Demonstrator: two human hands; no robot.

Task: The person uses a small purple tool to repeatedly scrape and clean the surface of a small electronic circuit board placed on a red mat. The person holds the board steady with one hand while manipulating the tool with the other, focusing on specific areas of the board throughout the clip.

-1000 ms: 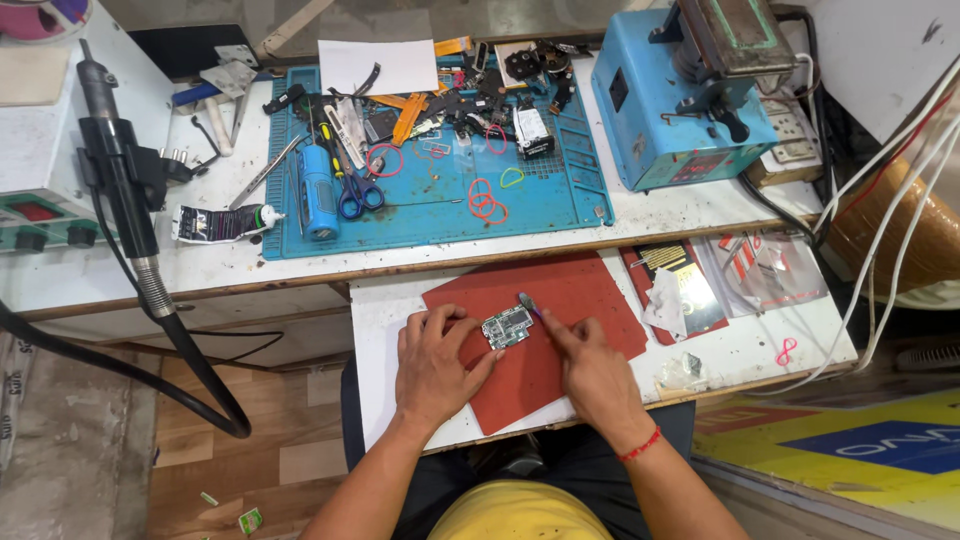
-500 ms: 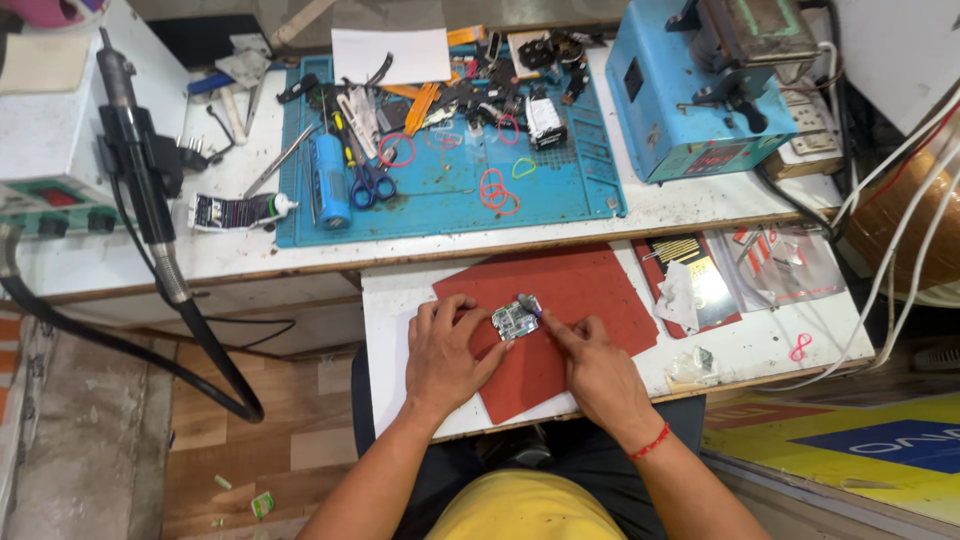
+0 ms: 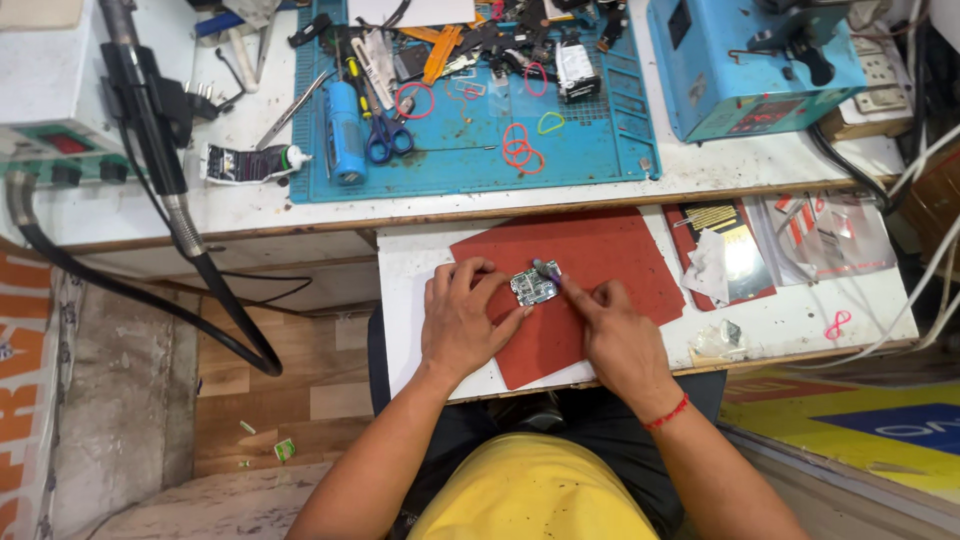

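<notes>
- One small circuit board (image 3: 533, 287) is pinned on the red mat (image 3: 610, 250) by the left hand (image 3: 462, 322), fingers curled at its edge.
- A slim tool (image 3: 547, 270) is pinched in the right hand (image 3: 612, 335).
- Bare mat is left toward the right edge.

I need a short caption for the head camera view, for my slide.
Both hands, left hand and right hand, steady a small circuit board on a red mat.

On the bench we see a blue work mat (image 3: 600, 150) strewn with blue-handled scissors (image 3: 385, 135), a blue cylinder (image 3: 345, 140) and coloured rubber bands (image 3: 517, 150). To its right we find a blue machine (image 3: 740, 60). To its left we see a squeezed tube (image 3: 250, 162), a white station with knobs (image 3: 45, 110) and its black hose (image 3: 150, 290).
</notes>
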